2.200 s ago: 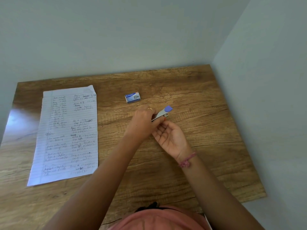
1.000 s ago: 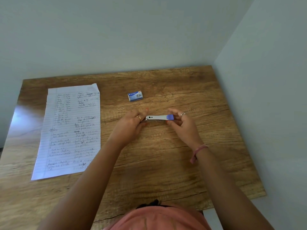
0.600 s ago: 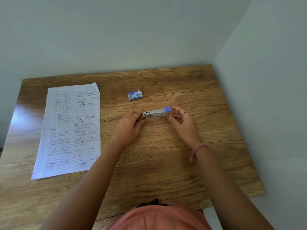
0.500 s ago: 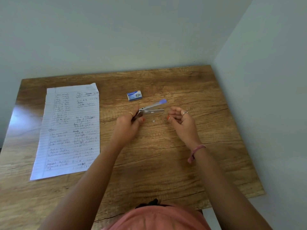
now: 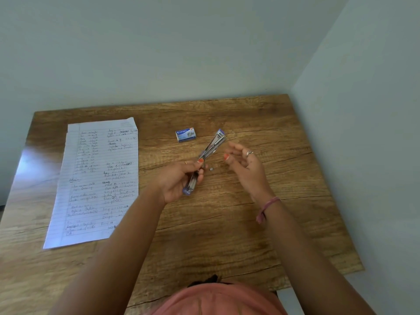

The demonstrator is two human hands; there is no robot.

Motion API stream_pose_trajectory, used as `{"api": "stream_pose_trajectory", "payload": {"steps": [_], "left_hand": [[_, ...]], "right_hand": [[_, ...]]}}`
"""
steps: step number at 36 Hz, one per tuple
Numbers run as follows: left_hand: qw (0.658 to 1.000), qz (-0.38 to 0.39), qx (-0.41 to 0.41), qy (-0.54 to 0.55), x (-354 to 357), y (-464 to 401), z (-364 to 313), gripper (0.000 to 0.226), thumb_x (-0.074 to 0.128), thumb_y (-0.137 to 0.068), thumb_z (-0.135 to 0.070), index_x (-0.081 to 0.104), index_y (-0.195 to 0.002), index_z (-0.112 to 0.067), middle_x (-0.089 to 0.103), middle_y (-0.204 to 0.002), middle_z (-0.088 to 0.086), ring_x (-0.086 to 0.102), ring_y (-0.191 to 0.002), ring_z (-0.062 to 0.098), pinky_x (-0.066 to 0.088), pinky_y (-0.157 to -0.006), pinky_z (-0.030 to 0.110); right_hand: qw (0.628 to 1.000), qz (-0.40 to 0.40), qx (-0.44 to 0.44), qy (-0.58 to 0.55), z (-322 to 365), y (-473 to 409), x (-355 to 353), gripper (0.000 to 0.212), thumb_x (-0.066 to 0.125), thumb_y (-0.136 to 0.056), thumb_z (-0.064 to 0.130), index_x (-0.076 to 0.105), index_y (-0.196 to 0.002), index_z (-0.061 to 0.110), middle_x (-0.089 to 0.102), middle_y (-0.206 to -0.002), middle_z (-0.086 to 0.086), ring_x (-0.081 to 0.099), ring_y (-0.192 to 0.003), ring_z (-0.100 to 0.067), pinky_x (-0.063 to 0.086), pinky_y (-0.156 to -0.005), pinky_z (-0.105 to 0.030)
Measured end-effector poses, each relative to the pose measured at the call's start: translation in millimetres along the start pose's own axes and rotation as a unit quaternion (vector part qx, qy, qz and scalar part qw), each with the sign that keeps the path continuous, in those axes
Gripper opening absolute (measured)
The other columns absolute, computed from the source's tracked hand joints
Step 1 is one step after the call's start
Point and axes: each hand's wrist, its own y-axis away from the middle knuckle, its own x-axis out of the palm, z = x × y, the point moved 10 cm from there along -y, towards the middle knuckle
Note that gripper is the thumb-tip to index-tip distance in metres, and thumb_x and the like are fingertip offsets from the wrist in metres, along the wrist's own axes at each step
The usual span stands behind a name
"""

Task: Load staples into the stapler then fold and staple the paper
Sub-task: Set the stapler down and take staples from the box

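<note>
Two bare hands work above a wooden table point(image 5: 227, 235) at the loading stage of the job. Nearest the camera, the left hand point(image 5: 179, 180) is wrapped around one arm of the stapler point(image 5: 205, 155), which is swung fully open so that its two arms run in a line from near left to far right; the far arm, with its purple tip, points toward the far right. The right hand point(image 5: 245, 164) hovers just beside the far arm with its fingers loosely spread, gripping nothing.

One small grey piece point(image 5: 211, 169), apparently a loose bit of staples, lies on the wood between the hands; it is too small to identify for certain. Whether the channel already holds staples cannot be told.

Farther off sits one blue staple box point(image 5: 186, 134), closed as far as can be seen, just beyond the stapler's tip. One lined, handwritten sheet of paper point(image 5: 97, 178) lies flat and unfolded at the left, well apart from the hands.

By this reading, the next move calls for the free right hand to fetch a strip from the box, seat it in the open channel and close the stapler before any folding begins.

Count: two hands, one stapler, one box, one sheet, one stray piece.
</note>
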Motion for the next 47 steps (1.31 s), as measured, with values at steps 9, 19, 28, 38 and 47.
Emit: {"api": "stream_pose_trajectory", "payload": {"steps": [9,19,28,38,47], "left_hand": [[0.998,0.038,-0.014,0.056,21.3,2.3,9.7,0.026,0.061,-0.082,-0.011,0.058,-0.105,0.001,0.064,-0.083,0.009,0.06,-0.058,0.008,0.056,-0.057,0.018],[0.999,0.039,0.018,-0.021,38.4,-3.2,25.4,0.022,0.047,-0.099,-0.014,0.062,-0.109,-0.002,0.074,-0.099,0.016,0.072,-0.079,0.016,0.059,-0.071,0.025],[0.97,-0.04,0.085,-0.223,17.4,1.4,10.0,0.023,0.053,-0.097,-0.028,0.07,-0.099,-0.012,0.076,-0.093,0.006,0.073,-0.082,0.013,0.057,-0.067,0.021],[0.879,-0.227,0.244,-0.34,-46.3,12.3,-56.5,0.017,0.054,-0.097,-0.026,0.069,-0.091,-0.02,0.074,-0.086,0.002,0.065,-0.076,0.01,0.055,-0.069,0.022],[0.869,-0.258,0.281,-0.316,-61.7,10.4,-62.4,0.016,0.052,-0.098,-0.023,0.067,-0.097,-0.019,0.072,-0.081,-0.004,0.061,-0.063,-0.003,0.052,-0.056,0.016]], "right_hand": [[0.994,-0.019,0.036,-0.099,8.6,-5.7,3.1,0.025,0.068,-0.087,0.031,0.066,-0.11,0.022,0.072,-0.101,0.009,0.068,-0.096,-0.01,0.055,-0.074,-0.026],[0.983,-0.015,0.075,-0.17,3.5,-6.5,10.4,0.021,0.063,-0.092,0.028,0.068,-0.105,0.012,0.074,-0.087,-0.003,0.073,-0.091,-0.025,0.06,-0.066,-0.031],[0.986,-0.039,0.093,-0.13,-9.7,-21.0,-13.3,0.014,0.062,-0.093,0.024,0.068,-0.1,0.014,0.074,-0.089,-0.002,0.073,-0.088,-0.018,0.058,-0.068,-0.029],[0.992,-0.004,0.102,0.068,-18.6,-39.5,-21.8,0.022,0.056,-0.095,0.035,0.069,-0.105,0.021,0.071,-0.093,0.005,0.063,-0.082,-0.003,0.05,-0.072,-0.021],[0.988,0.019,0.076,0.137,-17.7,-48.1,-17.4,0.027,0.054,-0.097,0.034,0.064,-0.117,0.019,0.066,-0.106,-0.001,0.062,-0.097,-0.013,0.051,-0.088,-0.03]]}}
